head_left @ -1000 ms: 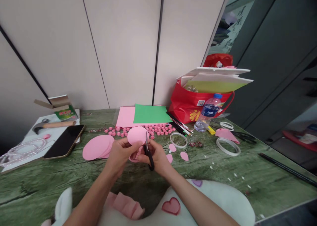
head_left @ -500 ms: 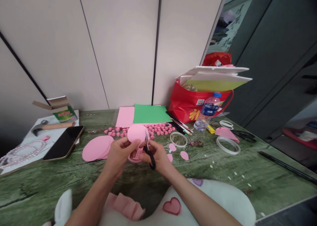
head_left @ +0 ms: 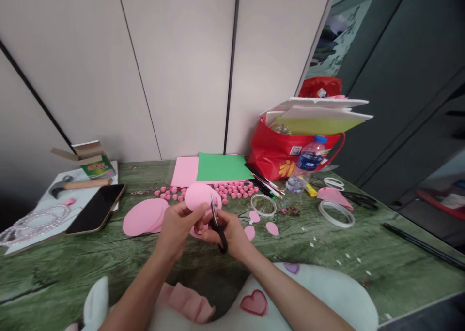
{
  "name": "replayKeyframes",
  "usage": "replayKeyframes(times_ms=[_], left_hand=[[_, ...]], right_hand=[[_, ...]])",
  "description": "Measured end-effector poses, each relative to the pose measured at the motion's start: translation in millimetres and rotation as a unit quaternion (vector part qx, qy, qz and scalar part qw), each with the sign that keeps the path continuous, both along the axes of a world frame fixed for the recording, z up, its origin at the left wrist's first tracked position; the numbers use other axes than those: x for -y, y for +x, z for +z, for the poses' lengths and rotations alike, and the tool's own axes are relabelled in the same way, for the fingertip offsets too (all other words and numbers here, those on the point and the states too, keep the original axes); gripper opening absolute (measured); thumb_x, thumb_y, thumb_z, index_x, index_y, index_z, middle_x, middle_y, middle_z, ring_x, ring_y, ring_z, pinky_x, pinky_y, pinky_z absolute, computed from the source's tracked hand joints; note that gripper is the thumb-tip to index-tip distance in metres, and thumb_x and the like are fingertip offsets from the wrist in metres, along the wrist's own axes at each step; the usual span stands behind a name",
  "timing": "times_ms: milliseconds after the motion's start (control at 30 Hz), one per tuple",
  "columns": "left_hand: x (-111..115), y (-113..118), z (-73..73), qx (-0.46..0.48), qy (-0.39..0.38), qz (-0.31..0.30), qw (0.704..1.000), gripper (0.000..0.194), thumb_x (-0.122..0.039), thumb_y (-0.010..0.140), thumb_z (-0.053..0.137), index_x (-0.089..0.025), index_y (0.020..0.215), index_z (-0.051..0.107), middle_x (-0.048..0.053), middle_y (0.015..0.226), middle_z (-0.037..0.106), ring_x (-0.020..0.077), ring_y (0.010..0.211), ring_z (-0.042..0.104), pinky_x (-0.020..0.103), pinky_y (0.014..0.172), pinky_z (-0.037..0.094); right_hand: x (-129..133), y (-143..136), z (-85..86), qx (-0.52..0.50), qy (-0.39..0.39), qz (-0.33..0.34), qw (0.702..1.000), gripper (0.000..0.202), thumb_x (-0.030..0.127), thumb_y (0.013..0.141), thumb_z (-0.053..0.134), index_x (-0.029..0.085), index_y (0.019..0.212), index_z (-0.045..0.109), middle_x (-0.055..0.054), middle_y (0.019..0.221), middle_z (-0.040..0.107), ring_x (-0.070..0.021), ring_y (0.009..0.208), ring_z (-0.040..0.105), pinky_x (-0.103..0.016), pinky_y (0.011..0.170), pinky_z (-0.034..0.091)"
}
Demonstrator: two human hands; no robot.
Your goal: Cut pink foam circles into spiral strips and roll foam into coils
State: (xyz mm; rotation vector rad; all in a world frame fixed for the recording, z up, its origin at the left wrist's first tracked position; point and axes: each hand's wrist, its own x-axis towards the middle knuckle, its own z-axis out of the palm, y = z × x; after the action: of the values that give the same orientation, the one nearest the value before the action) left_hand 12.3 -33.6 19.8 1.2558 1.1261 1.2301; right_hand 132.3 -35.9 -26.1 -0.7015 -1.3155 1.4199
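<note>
Between the thumb and fingers of my left hand (head_left: pixel 178 224) is a round piece of pink paper (head_left: pixel 198 195), held up above the table. My right hand (head_left: pixel 229 232) grips black-handled scissors (head_left: pixel 220 234), their blades pointing up and lying at the paper's right side. A strip of pink paper curves out to the right of the blades. Just left of my left hand lies a stack of pink paper circles (head_left: pixel 141 217). Several cut pink petal shapes (head_left: pixel 272 229) rest to the right of my right hand. Behind the held paper are many small pink rosebud-like pieces (head_left: pixel 236 190).
Green paper (head_left: pixel 223 167) lies at the back beside a red bag (head_left: pixel 269 149) and a water bottle (head_left: pixel 308 164). Tape rolls (head_left: pixel 336 214) sit at the right. A phone (head_left: pixel 96 209), a hammer (head_left: pixel 82 184) and beads (head_left: pixel 36 224) are at the left. A white cushion (head_left: pixel 319 292) is in front.
The scissor blades have shifted slightly left and tilted across the paper's right edge. The held circle has turned a little, and a paper strip shows beyond the blades.
</note>
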Motion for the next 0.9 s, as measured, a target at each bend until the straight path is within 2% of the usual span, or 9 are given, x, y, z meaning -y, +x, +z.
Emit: replayKeyframes(times_ms=[233,467,600,900], left_hand=[[0.4,-0.9,-2.0,-0.03,-0.013,-0.013,0.999,0.022,-0.03,0.062,0.063,-0.013,0.052,0.053,-0.004,0.041,0.048,0.0053,0.038,0.039,0.017,0.039,0.028],[0.4,1.0,2.3,-0.021,-0.009,-0.012,1.0,0.02,-0.029,0.062,0.063,-0.012,0.055,0.055,-0.005,0.039,0.046,0.0049,0.038,0.036,0.017,0.038,0.027],[0.5,-0.5,2.6,-0.026,0.01,0.001,1.0,0.018,-0.027,0.063,0.061,-0.013,0.056,0.054,-0.005,0.041,0.046,0.0052,0.039,0.038,0.017,0.04,0.028],[0.6,-0.6,1.9,0.016,0.005,-0.028,0.999,0.014,-0.025,0.067,0.058,-0.013,0.061,0.055,-0.002,0.048,0.054,0.0073,0.041,0.045,0.019,0.041,0.033]], right_hand=[[-0.7,0.0,4.3,-0.012,0.01,-0.018,1.0,0.045,0.036,0.043,0.077,0.017,0.074,0.05,0.003,0.06,0.051,-0.0097,0.052,0.045,-0.022,0.051,0.037],[-3.6,1.8,-1.2,-0.01,0.006,-0.031,0.999,0.041,0.031,0.044,0.077,0.015,0.07,0.05,0.006,0.052,0.046,-0.0062,0.046,0.036,-0.018,0.043,0.027],[-4.6,2.7,-4.2,-0.009,0.003,-0.022,1.0,0.039,0.03,0.046,0.077,0.015,0.073,0.052,0.006,0.052,0.045,-0.0068,0.047,0.037,-0.018,0.044,0.029],[-2.8,-0.7,-4.2,-0.001,-0.017,-0.014,1.0,0.04,0.039,0.045,0.075,0.016,0.068,0.05,0.004,0.055,0.051,-0.0075,0.045,0.041,-0.02,0.043,0.033]])
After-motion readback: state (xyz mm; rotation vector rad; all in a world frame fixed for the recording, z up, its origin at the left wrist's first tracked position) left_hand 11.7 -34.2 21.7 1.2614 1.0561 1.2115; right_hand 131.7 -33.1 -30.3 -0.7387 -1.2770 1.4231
